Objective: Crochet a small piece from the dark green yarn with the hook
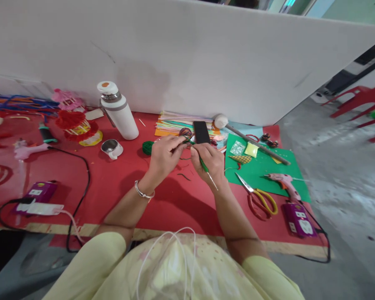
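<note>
My right hand (pixel 213 160) is closed around a crochet hook (pixel 203 165) with a green handle, its metal end pointing back towards my wrist. Thumb and fingers of my left hand (pixel 165 155) pinch a small piece of green yarn work (pixel 189 141), where the fingertips of both hands nearly meet. My fingers hide most of that piece. A ball of dark green yarn (pixel 148 147) lies just left of my left hand. Beyond the fingertips sit a multicoloured yarn ball (pixel 185 132) and a black phone (pixel 201 132). Short dark yarn scraps (pixel 184 176) lie between my forearms.
Scissors (pixel 258 196) and a pink glue gun (pixel 284 183) lie to the right by a green sheet (pixel 268 175). A white bottle (pixel 120 112) and metal cup (pixel 111 148) stand left. Black cables (pixel 86 183) cross the red table (pixel 175 208). A white panel (pixel 187 54) rises behind.
</note>
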A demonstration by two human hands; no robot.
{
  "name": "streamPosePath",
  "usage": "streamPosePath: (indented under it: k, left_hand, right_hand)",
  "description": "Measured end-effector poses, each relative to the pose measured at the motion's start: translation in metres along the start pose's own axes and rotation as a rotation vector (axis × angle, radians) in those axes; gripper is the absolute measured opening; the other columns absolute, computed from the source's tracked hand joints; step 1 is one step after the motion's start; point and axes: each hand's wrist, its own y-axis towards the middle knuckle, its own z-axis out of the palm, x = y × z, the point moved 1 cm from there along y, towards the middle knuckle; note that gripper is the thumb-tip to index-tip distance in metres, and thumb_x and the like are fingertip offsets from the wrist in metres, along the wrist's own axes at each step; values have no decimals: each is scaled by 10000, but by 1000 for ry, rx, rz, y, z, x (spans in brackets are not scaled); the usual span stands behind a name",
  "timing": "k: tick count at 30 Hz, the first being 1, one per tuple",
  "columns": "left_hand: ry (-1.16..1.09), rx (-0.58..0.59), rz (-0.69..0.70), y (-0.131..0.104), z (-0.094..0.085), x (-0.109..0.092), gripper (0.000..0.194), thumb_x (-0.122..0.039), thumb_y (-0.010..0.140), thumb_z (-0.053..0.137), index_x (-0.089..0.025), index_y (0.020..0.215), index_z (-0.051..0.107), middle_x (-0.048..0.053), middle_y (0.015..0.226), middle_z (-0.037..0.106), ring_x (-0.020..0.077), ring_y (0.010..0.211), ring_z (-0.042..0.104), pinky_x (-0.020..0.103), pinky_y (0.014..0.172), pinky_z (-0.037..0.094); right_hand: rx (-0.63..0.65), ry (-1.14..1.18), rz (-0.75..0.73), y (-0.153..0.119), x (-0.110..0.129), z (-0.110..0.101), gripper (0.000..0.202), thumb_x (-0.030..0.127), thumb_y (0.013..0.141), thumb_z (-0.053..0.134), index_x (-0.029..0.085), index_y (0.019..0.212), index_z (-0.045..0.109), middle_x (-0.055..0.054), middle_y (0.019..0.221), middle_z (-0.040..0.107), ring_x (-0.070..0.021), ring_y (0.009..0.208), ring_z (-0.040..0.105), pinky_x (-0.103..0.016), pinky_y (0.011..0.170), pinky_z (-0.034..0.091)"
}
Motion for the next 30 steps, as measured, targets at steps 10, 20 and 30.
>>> streamPosePath:
  k: [10, 20, 30]
  left_hand:
    - [-507, -89, -380, 1, 8, -2, 139, -274, 807, 844, -238, 938, 876, 44, 912, 823, 161, 728, 705, 286, 666, 565]
    - [-1041, -75, -793, 10, 8, -9, 327, -297, 536, 1008, -178, 792, 843, 8, 689, 746, 50, 498, 542, 183, 433, 384]
    - [-1005, -75, -843, 8, 8, -9, 276, -227, 577, 943, -174, 826, 835, -9, 685, 737, 38, 479, 526, 184, 446, 384]
  right_hand:
    - [-94, 11, -66, 1, 6, 2, 112, 184, 1037, 588, 191, 1113, 670, -85, 901, 787, -177, 796, 745, -274, 721, 579]
    - [-41, 40, -51, -4, 4, 5, 175, 200, 1045, 580, 195, 1190, 677, -114, 987, 804, -200, 889, 771, -307, 796, 626]
    - [-51, 83, 40, -10, 1, 12, 186, 233, 1046, 574, 209, 1169, 710, -118, 1001, 812, -214, 906, 784, -328, 825, 635]
